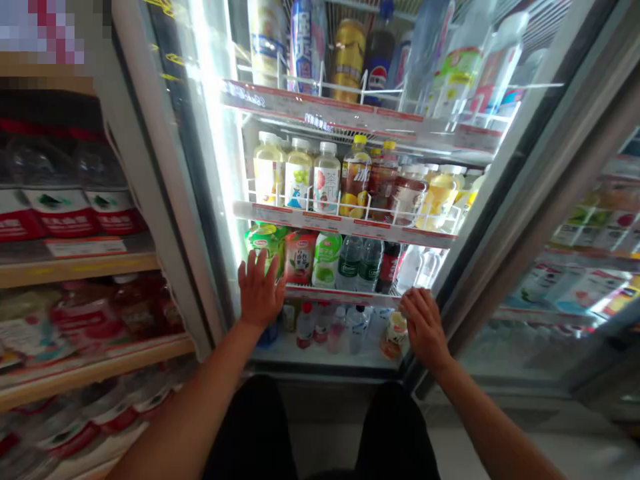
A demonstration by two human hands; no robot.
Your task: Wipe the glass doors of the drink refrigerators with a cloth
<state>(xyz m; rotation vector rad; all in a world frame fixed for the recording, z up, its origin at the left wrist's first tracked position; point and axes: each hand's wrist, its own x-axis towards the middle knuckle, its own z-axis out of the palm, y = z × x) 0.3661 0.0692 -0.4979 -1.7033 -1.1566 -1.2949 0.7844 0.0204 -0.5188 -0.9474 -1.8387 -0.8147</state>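
Note:
My left hand (pixel 261 290) is raised with its fingers spread, in front of the lower shelf's left end. Behind its fingertips stands a green carton (pixel 265 241), partly covered by them; beside that are a red carton (pixel 300 257) and a white-and-green bottle (pixel 327 260). My right hand (pixel 424 327) is at the right end of the lower shelf's front edge (pixel 345 295), fingers loosely bent and near one another. Nothing shows in its grasp; whether it touches the edge I cannot tell. Just below its fingertips is an orange-and-yellow container (pixel 394 333) at the bottom of the fridge.
Above are a middle shelf (pixel 320 220) of tea and juice bottles and a top shelf (pixel 340 107) of cans and bottles, with wire guards. A wooden rack (pixel 75 267) of bottled drinks stands left. Another fridge section (pixel 565 280) is right. My knees (pixel 260 420) are below.

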